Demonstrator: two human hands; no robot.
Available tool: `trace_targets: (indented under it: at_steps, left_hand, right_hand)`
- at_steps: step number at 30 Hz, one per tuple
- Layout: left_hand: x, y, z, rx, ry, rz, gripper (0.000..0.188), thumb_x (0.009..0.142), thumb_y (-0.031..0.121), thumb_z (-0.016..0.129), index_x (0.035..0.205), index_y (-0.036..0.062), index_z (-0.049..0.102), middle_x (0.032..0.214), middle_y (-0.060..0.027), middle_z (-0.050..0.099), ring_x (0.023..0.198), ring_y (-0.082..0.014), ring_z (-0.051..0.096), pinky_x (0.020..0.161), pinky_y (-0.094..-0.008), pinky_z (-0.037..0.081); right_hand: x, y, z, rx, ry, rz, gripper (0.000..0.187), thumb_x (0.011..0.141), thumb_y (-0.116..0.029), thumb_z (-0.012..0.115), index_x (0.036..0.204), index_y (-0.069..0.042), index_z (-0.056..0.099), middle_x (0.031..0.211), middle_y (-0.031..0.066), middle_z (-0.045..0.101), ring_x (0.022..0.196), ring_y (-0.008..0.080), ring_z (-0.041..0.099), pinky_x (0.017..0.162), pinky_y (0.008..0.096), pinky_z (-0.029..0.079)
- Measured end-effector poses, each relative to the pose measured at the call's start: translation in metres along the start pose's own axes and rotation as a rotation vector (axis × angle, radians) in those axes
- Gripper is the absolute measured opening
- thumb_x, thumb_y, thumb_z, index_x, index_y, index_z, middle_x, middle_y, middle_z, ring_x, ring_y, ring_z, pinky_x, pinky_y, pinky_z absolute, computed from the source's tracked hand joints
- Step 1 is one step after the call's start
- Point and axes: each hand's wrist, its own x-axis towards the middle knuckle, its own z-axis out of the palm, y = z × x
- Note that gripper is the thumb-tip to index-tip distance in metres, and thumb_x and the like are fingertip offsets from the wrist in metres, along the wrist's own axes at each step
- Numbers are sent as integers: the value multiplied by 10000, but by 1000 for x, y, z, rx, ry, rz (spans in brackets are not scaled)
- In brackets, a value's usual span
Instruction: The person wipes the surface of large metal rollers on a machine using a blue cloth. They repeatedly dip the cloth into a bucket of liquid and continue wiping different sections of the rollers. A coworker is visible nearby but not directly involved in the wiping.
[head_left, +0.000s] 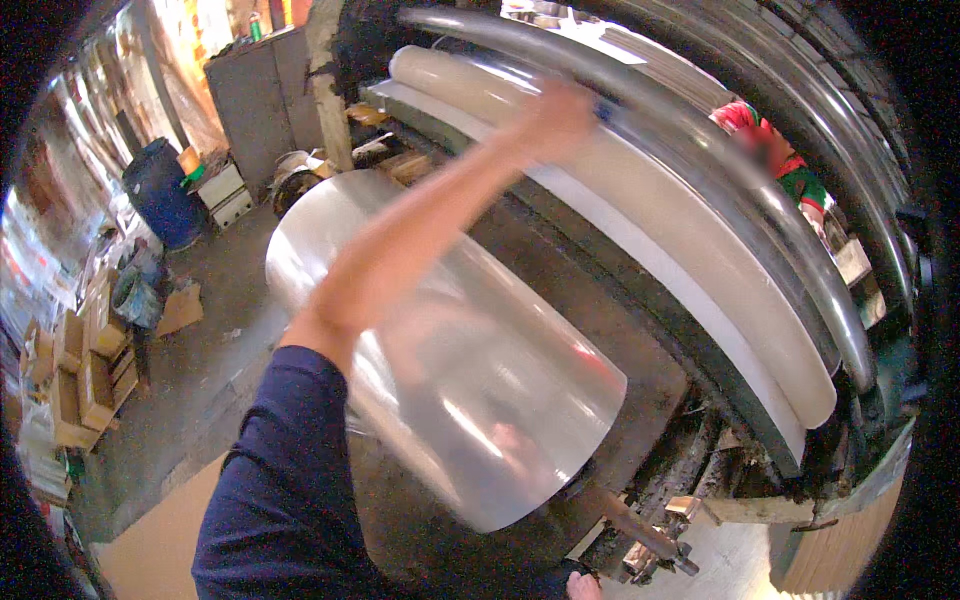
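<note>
At the far left, cardboard boxes (92, 365) sit near a dark blue barrel (165, 195), both well apart from the hands. To their right, a dark sleeve (285, 470) leads into the left arm (425, 240), which reaches to the far right across the top of a large, shiny roll of clear film (470, 355). This film roll lies at the centre, its long axis slanting from far left to near right, roughly along the machine and crosswise to the arm. The left hand (566, 122) is beyond the film roll, at the pale roller (690, 245); blur hides whether its fingers are closed or whether it touches, and a small blue patch (603, 110) shows beside it, too unclear to call held. The right hand (585, 587) is only partly seen at the near edge, so I cannot tell its grip; it is nearer than the left to the shaft (648, 534) projecting from the film roll's near right end. Farther right, the pale roller and a polished metal bar (680, 110) run side by side, appearing bowed, with a co-worker's red and green clothing (797, 182) beyond them.
</note>
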Motion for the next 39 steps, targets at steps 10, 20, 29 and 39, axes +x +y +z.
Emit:
trace_targets:
  at_steps: [10, 20, 29, 39]
  left_hand:
    - [5, 40, 4, -450, -105, -24, 331, 884, 283, 519, 996, -19, 594, 1001, -252, 612, 986, -441, 565, 879, -524, 435]
    - [-7, 0, -17, -877, 995, -937, 286, 907, 119, 469, 1138, -46, 443, 1205, -295, 426, 1152, -423, 430, 953, -477, 360]
    - [-18, 11, 18, -279, 596, -465, 407, 767, -50, 552, 1164, -3, 476, 1173, -232, 502, 1163, -409, 435, 1014, -468, 324]
    - [-47, -29, -17, 24, 55, 247, 730, 744, 236, 713, 1360, 44, 371, 1386, -214, 283, 1218, -411, 373, 1043, -489, 329]
  right_hand:
    - [-7, 9, 3, 42, 81, -12, 618, 900, -512, 377, 1161, 6, 589, 1233, 216, 565, 1057, 399, 579, 894, 468, 461]
    - [-14, 5, -6, 89, 43, -6, 594, 896, -453, 367, 1175, 27, 579, 1192, 229, 588, 1079, 378, 577, 934, 441, 446]
    - [-31, 9, -20, 178, 64, -58, 608, 886, -430, 336, 1216, 36, 547, 1190, 238, 585, 1136, 368, 542, 994, 420, 405]
    - [-44, -6, -49, 297, -43, -21, 657, 821, -473, 392, 1295, -26, 476, 1334, 217, 480, 1227, 352, 469, 1043, 401, 356]
